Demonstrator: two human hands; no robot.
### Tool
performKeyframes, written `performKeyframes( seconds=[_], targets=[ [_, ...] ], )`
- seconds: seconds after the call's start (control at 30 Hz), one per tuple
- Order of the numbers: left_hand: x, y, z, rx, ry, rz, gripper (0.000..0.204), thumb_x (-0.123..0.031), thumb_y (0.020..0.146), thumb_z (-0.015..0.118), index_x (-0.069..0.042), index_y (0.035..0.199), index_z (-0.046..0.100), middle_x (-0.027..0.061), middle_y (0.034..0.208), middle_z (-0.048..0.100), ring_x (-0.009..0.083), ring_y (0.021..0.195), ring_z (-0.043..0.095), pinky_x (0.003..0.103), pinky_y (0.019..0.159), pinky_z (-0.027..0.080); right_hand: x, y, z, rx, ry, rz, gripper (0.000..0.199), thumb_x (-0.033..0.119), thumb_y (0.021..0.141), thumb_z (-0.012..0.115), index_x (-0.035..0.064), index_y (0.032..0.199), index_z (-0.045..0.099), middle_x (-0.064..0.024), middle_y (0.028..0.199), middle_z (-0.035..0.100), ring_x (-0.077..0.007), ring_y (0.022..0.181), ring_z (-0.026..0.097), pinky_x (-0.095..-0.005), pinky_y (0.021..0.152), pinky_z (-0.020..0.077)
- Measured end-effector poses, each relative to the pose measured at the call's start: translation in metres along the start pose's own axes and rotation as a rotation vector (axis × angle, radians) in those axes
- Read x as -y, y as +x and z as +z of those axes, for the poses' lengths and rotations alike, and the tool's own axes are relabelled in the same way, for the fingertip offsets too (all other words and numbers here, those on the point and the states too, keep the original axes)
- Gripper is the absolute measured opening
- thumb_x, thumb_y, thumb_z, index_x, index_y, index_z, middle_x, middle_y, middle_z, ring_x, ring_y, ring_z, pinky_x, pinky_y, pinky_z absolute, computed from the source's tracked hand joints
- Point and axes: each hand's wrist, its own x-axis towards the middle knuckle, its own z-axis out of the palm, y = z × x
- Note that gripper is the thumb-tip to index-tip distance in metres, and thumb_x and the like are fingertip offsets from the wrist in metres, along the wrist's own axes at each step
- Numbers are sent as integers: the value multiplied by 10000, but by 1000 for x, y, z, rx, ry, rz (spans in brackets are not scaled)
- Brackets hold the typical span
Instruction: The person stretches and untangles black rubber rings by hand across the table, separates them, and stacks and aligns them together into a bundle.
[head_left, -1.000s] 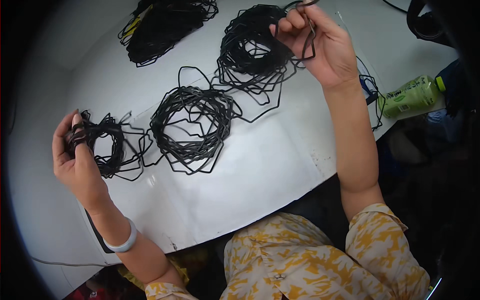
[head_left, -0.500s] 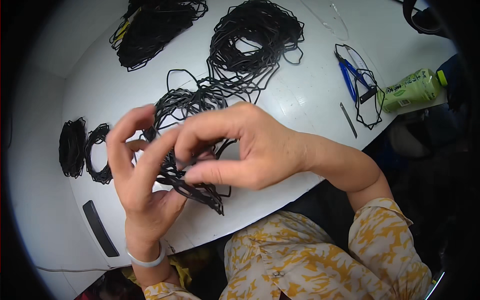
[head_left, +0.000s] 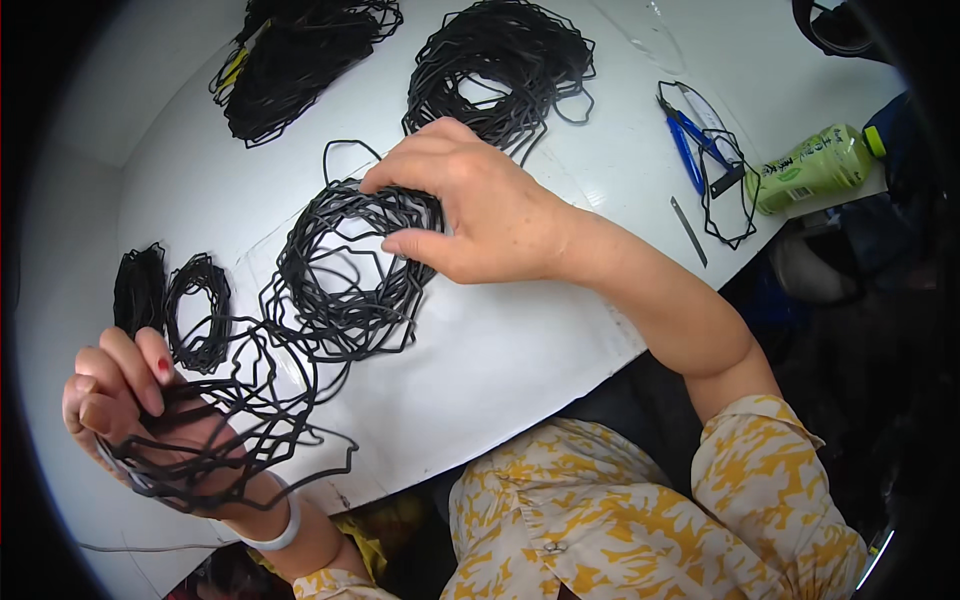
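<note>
At the table's left front, my left hand (head_left: 125, 400) is closed round a loose bunch of thin black zigzag loops (head_left: 235, 425), which drape over the palm and wrist. Some of its strands reach toward a pile of similar black zigzag loops (head_left: 300, 335) in the middle of the table. Over that pile's upper right edge, my right hand (head_left: 480, 210) curls with thumb and fingers round the strands. Its palm side is hidden, so how firmly it grips is hard to see.
A larger black loop pile (head_left: 430, 70) and a dark heap (head_left: 285, 75) lie at the back. Two small bundles, one an oval ring (head_left: 180, 310), sit left. Rightward are blue-handled pliers (head_left: 685, 150), a thin metal strip (head_left: 688, 232) and a green drink bottle (head_left: 820, 170).
My hands have moved apart. The left went left and down with a bunch of loops; the right moved up onto the middle pile, whose ring shape is now visible.
</note>
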Motion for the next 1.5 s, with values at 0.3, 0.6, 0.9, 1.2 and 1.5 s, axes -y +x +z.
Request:
performKeyframes(
  seconds=[0.3,0.6,0.9,1.2,1.5],
  targets=[
    [8,3,-14,6,-432,-253,504,-459,959,499,9,771,523,24,712,340,119,613,312,218,468,297,32,-13,38,35,269,-271,701,405,633,833,28,1175,598,-119,1034,628,-325,1099,474,-452,990,354],
    [10,-9,4,-5,-288,-261,607,-537,996,309,-18,798,552,14,653,362,85,521,309,175,375,298,42,-10,37,108,157,-250,509,250,630,811,138,1099,644,-57,1004,600,-294,1092,471,-440,953,350],
    [30,-14,-9,-187,-342,-391,252,-320,974,528,-68,982,530,38,803,407,109,697,356,215,528,326,15,8,-2,-96,1182,386,60,74,883,549,29,893,587,-123,937,658,-240,904,633,-373,861,490],
    [54,-6,-22,-125,-237,-562,335,-335,1014,454,-13,979,542,-22,692,376,65,604,319,200,506,269,4,14,-19,-115,1093,612,115,172,922,556,91,843,534,4,716,556,-77,585,445,-236,553,402],
    [55,-1,-36,-215,-175,-659,244,-260,989,511,-30,998,592,-14,740,478,30,583,368,174,453,267,2,14,-30,-62,106,275,238,231,818,727,42,947,662,7,702,598,-35,572,455,-215,521,362]
  ],
)
